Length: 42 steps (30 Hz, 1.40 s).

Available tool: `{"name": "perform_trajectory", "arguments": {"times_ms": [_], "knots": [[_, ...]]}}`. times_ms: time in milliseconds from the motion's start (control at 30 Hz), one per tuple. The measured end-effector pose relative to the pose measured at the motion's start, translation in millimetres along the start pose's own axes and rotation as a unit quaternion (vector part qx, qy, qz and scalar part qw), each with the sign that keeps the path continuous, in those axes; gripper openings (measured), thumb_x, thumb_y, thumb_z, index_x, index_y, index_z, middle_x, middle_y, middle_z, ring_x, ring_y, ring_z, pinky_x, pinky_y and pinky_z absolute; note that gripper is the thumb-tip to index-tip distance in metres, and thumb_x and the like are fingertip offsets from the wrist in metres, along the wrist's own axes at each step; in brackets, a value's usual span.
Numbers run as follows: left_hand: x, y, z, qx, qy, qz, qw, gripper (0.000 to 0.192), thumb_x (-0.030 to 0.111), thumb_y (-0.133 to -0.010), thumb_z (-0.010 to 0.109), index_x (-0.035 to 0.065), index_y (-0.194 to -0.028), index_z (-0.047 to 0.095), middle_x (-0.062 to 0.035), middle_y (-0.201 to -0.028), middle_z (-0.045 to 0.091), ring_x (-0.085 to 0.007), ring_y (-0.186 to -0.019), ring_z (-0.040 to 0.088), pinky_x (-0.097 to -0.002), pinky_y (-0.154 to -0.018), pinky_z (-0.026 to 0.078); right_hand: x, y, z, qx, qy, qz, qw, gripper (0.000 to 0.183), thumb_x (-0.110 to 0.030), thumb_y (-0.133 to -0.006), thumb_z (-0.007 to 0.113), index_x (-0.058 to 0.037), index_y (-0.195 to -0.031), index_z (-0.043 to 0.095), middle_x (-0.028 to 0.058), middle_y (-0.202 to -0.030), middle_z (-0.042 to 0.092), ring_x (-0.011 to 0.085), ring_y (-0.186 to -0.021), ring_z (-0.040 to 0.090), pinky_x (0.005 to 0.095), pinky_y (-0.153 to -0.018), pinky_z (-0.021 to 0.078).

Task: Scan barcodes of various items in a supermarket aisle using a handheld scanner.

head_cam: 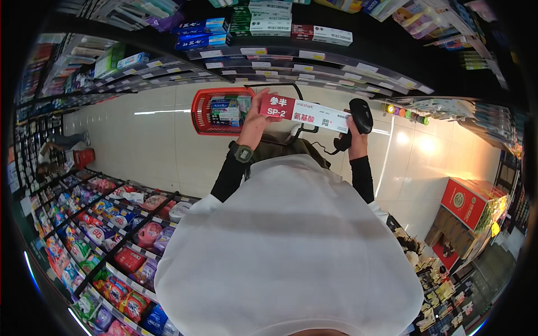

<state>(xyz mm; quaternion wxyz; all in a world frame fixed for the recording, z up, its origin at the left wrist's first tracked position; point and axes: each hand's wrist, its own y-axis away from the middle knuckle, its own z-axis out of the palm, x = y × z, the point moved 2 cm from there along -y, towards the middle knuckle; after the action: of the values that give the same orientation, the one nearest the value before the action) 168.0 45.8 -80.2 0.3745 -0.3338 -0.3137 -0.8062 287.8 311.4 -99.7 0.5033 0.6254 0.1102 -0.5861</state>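
Observation:
My left hand [254,124] grips the left end of a red-and-white toothpaste carton [307,114], held level in front of me with its printed face up. At the carton's right end, my right hand [358,140] holds a black handheld barcode scanner [361,115]. The fingers of that hand seem to touch the carton's end; the exact contact is partly hidden. A dark coiled cord [325,150] runs from near the scanner toward my body. Just left of my left hand, a red plastic shopping basket [196,111] contains several toothpaste cartons [229,111].
Ahead is a black store shelf [269,52] bearing toothpaste cartons and price tags. Bagged and bottled laundry products [126,235] fill shelves behind me on the left. Stacked cardboard boxes [470,206] stand at right on the tiled floor [151,147]. A person [67,140] is far left near a red basket [84,158].

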Motion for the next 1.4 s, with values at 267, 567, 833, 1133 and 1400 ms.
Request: {"name": "perform_trajectory", "arguments": {"times_ms": [267,567,833,1133,1400], "knots": [[21.5,3.9,29.1,0.032,-0.108,0.02,0.993,0.061,-0.001,-0.086,0.047,0.0089,-0.142,0.025,-0.0099,-0.133,0.044,-0.0202,-0.118,0.05,-0.0364,-0.091,0.048,-45.4,19.6,11.3,0.0,0.01,-0.079,0.997,0.041,-0.026,-0.09,0.06,0.001,-0.121,0.054,0.006,-0.092,0.059,0.0105,-0.069,0.054,0.025,-0.057,0.0441],[8.6,-3.2,20.6,0.046,-0.205,-0.003,0.978,0.044,0.036,-0.101,0.032,0.0068,-0.132,0.04,-0.0099,-0.122,0.052,-0.0185,-0.099,0.06,-0.0334,-0.081,0.052,-42.3,19.1,4.6,-0.092,-0.065,-0.064,0.992,0.045,-0.024,-0.093,0.054,0.0013,-0.129,0.047,0.0087,-0.098,0.057,0.0143,-0.073,0.053,0.0268,-0.061,0.0427],[-0.5,-5.2,14.6,0.056,-0.158,-0.016,0.986,0.061,0.051,-0.099,0.019,0.0035,-0.132,0.04,-0.0107,-0.116,0.055,-0.0183,-0.095,0.06,-0.0319,-0.078,0.052,-35.9,17.2,3.9,-0.081,-0.07,-0.05,0.993,0.045,-0.026,-0.093,0.054,0.0,-0.129,0.047,0.0079,-0.096,0.058,0.0144,-0.074,0.056,0.0263,-0.059,0.0431],[6.2,-2.5,15.2,0.062,-0.171,-0.03,0.983,0.065,0.054,-0.098,0.019,0.0031,-0.134,0.039,-0.0109,-0.118,0.055,-0.0199,-0.099,0.058,-0.0347,-0.081,0.05,-28.6,17.0,7.3,-0.069,-0.059,-0.016,0.996,0.044,-0.028,-0.094,0.053,-0.0025,-0.129,0.047,0.0057,-0.093,0.06,0.0122,-0.071,0.058,0.0251,-0.059,0.0434],[5.5,-4.1,16.7,0.059,-0.175,-0.039,0.982,0.065,0.054,-0.098,0.019,0.0044,-0.134,0.039,-0.0118,-0.12,0.054,-0.0206,-0.102,0.058,-0.0359,-0.082,0.05,-25.0,18.8,5.5,-0.055,-0.068,-0.009,0.996,0.043,-0.029,-0.094,0.054,-0.0022,-0.127,0.047,0.0059,-0.091,0.06,0.0124,-0.071,0.058,0.0255,-0.06,0.0444]]}}
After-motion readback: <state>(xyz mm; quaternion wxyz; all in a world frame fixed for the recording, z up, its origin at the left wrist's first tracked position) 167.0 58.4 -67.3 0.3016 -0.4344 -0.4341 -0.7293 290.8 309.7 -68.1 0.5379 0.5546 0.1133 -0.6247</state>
